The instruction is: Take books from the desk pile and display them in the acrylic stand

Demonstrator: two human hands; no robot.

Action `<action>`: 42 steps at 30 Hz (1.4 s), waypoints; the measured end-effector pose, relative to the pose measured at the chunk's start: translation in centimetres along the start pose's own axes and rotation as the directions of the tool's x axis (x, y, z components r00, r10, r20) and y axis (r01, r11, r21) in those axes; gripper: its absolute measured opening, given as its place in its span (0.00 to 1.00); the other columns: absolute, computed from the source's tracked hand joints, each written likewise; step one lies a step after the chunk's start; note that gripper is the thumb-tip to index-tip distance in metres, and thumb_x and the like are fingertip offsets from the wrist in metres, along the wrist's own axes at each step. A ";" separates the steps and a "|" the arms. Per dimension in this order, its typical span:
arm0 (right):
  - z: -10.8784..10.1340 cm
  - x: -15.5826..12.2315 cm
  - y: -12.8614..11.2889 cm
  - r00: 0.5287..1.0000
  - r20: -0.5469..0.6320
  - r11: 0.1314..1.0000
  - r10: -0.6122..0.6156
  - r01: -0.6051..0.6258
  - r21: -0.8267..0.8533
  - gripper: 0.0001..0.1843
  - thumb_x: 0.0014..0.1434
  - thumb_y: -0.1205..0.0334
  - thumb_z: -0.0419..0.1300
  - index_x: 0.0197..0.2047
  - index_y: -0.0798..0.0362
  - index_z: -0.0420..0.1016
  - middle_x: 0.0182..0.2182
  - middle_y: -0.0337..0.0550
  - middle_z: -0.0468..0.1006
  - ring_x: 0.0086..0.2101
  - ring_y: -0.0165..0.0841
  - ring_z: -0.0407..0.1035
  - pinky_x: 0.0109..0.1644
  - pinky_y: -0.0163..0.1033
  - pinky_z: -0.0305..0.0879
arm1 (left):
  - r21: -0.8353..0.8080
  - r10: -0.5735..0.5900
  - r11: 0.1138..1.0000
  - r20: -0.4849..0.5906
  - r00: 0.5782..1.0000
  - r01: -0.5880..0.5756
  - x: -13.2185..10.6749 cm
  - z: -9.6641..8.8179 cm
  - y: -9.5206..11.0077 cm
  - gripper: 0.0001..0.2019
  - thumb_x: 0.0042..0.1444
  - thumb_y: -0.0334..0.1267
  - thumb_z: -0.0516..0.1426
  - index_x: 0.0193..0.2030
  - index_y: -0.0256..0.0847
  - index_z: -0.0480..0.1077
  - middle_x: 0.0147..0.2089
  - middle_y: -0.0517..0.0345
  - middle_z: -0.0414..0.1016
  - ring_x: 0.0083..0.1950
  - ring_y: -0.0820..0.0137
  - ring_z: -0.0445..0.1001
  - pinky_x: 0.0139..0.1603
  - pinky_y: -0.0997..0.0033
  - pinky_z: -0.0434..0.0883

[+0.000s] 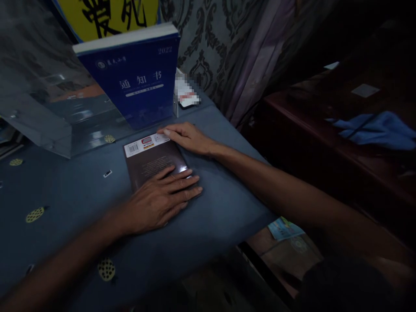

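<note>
A thin dark brown book lies flat on the blue tablecloth, with a white strip carrying a barcode along its far edge. My left hand rests palm down across its near part, fingers stretched and slightly spread, covering the near right corner. At the far right corner, my right hand has its thumb and fingers close together on the book's edge. The undersides of both hands are hidden. Just beyond stands a thick blue book marked 2022, upright and leaning in a clear stand.
A clear plastic holder stands at the left. Behind the blue book are a partly blurred white item and a patterned curtain. Off the table's right edge sits a dark red surface with a blue cloth.
</note>
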State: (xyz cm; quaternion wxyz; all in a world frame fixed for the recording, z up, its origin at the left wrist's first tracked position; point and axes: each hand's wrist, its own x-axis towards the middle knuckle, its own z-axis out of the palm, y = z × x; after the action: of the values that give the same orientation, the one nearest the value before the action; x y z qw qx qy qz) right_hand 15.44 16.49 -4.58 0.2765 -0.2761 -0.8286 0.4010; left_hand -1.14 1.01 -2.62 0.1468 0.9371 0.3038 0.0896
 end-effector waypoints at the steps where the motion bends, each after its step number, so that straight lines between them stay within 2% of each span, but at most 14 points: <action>1: 0.0 -0.1 -0.1 1.000 0.004 1.000 -0.011 0.011 -0.014 0.22 0.72 0.47 0.51 0.52 0.50 0.81 0.49 0.40 0.83 0.54 0.41 0.74 0.63 0.47 0.65 | -0.002 -0.001 1.000 -0.003 1.000 0.001 0.0 0.0 0.1 0.22 0.73 0.39 0.45 0.72 0.50 0.60 0.73 0.57 0.62 0.76 0.62 0.56 0.76 0.44 0.50; 7: 0.2 -0.5 -0.3 0.999 0.013 0.994 -0.051 0.052 -0.091 0.21 0.71 0.52 0.50 0.57 0.49 0.78 0.59 0.42 0.77 0.60 0.41 0.70 0.65 0.50 0.64 | -0.031 -0.012 0.999 -0.026 1.000 0.011 -0.2 -0.4 -0.1 0.23 0.73 0.39 0.46 0.73 0.52 0.57 0.74 0.59 0.60 0.76 0.65 0.55 0.77 0.49 0.52; 9: 0.2 -0.6 -0.4 0.998 0.015 0.993 -0.054 0.056 -0.106 0.21 0.72 0.53 0.49 0.58 0.48 0.78 0.60 0.42 0.77 0.60 0.41 0.70 0.65 0.51 0.64 | -0.016 -0.054 0.998 -0.024 0.998 0.054 -0.6 -0.8 -1.0 0.24 0.73 0.40 0.46 0.74 0.52 0.54 0.74 0.58 0.59 0.76 0.66 0.56 0.77 0.49 0.53; 12: 0.2 -0.5 -0.4 0.998 0.020 0.990 -0.062 0.064 -0.129 0.20 0.72 0.54 0.49 0.58 0.47 0.78 0.59 0.42 0.77 0.60 0.41 0.70 0.65 0.52 0.64 | 0.045 -0.182 0.982 -0.058 0.982 0.185 -2.1 -1.4 -3.7 0.24 0.73 0.44 0.45 0.74 0.50 0.53 0.75 0.56 0.57 0.76 0.64 0.55 0.77 0.46 0.50; 14: 0.1 -0.4 -0.4 0.997 0.027 0.986 -0.067 0.070 -0.149 0.20 0.72 0.55 0.49 0.58 0.48 0.78 0.60 0.43 0.77 0.60 0.41 0.70 0.66 0.52 0.64 | 0.078 -0.310 0.944 -0.129 0.942 0.321 -3.5 -1.7 -5.9 0.26 0.73 0.47 0.44 0.74 0.46 0.53 0.76 0.53 0.55 0.77 0.61 0.53 0.76 0.43 0.49; 16: 0.2 -0.4 -0.3 0.997 0.037 0.982 -0.071 0.076 -0.170 0.20 0.72 0.56 0.49 0.59 0.48 0.77 0.61 0.44 0.76 0.61 0.42 0.69 0.66 0.53 0.63 | 0.088 -0.431 0.886 -0.205 0.879 0.455 -5.0 -1.9 -7.7 0.29 0.73 0.52 0.43 0.75 0.43 0.52 0.77 0.48 0.53 0.77 0.57 0.51 0.75 0.39 0.50; 18: 0.3 -0.4 -0.2 0.995 0.047 0.976 -0.086 0.093 -0.195 0.20 0.71 0.58 0.50 0.60 0.48 0.77 0.61 0.44 0.75 0.62 0.42 0.68 0.67 0.54 0.62 | 0.081 -0.494 0.849 -0.230 0.839 0.522 -6.3 -1.9 -8.7 0.31 0.72 0.54 0.42 0.75 0.42 0.51 0.77 0.47 0.52 0.78 0.55 0.49 0.75 0.38 0.50; 19: 0.4 -0.4 -0.1 0.994 0.052 0.971 -0.097 0.106 -0.213 0.20 0.71 0.58 0.51 0.60 0.48 0.76 0.62 0.44 0.75 0.62 0.42 0.68 0.67 0.55 0.62 | 0.078 -0.503 0.844 -0.229 0.833 0.531 -6.8 -2.0 -8.9 0.31 0.72 0.55 0.42 0.75 0.42 0.51 0.77 0.46 0.52 0.78 0.54 0.48 0.75 0.38 0.50; 24: 0.9 -0.6 -0.1 0.987 0.077 0.933 -0.141 0.158 -0.323 0.21 0.70 0.60 0.51 0.61 0.52 0.75 0.62 0.48 0.74 0.63 0.43 0.66 0.68 0.56 0.60 | 0.076 -0.455 0.874 -0.215 0.864 0.479 -8.0 -1.7 -6.9 0.29 0.73 0.53 0.42 0.75 0.46 0.51 0.77 0.50 0.53 0.77 0.56 0.51 0.74 0.39 0.52; 29: 1.3 -0.7 -0.1 0.983 0.071 0.919 -0.170 0.184 -0.348 0.20 0.69 0.63 0.52 0.60 0.53 0.75 0.62 0.48 0.75 0.64 0.42 0.66 0.69 0.54 0.59 | 0.111 -0.327 0.928 -0.220 0.919 0.357 -8.9 -0.9 -3.3 0.27 0.73 0.45 0.46 0.76 0.50 0.49 0.75 0.53 0.58 0.75 0.59 0.56 0.75 0.43 0.55; 33: 1.5 -0.6 0.1 0.980 0.078 0.910 -0.182 0.198 -0.365 0.20 0.69 0.64 0.52 0.61 0.54 0.74 0.62 0.50 0.74 0.64 0.42 0.65 0.68 0.54 0.60 | 0.135 -0.255 0.952 -0.140 0.957 0.273 -9.9 -0.3 0.0 0.29 0.73 0.39 0.48 0.77 0.50 0.44 0.75 0.56 0.57 0.76 0.63 0.56 0.76 0.48 0.54; 37: 1.7 -0.6 -0.1 0.983 0.076 0.894 -0.167 0.184 -0.408 0.21 0.68 0.64 0.52 0.61 0.55 0.74 0.62 0.50 0.74 0.64 0.42 0.65 0.69 0.55 0.59 | 0.150 -0.233 0.958 -0.091 0.968 0.245 -10.6 0.2 2.5 0.30 0.72 0.37 0.49 0.77 0.48 0.44 0.75 0.55 0.57 0.76 0.64 0.55 0.76 0.50 0.54; 42: 2.4 -1.1 -0.8 0.989 0.081 0.871 -0.126 0.149 -0.469 0.22 0.68 0.64 0.51 0.62 0.56 0.72 0.63 0.52 0.73 0.65 0.43 0.64 0.69 0.58 0.57 | 0.176 -0.218 0.956 -0.109 0.970 0.235 -10.6 0.4 4.1 0.29 0.72 0.37 0.49 0.77 0.47 0.46 0.74 0.54 0.60 0.74 0.63 0.59 0.75 0.50 0.56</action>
State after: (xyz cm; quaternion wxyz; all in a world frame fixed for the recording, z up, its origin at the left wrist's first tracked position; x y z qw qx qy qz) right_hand 14.40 14.09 -5.46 0.2085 -0.2659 -0.9253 0.1722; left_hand -7.28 -8.54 -2.48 0.0537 0.9008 0.4226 0.0846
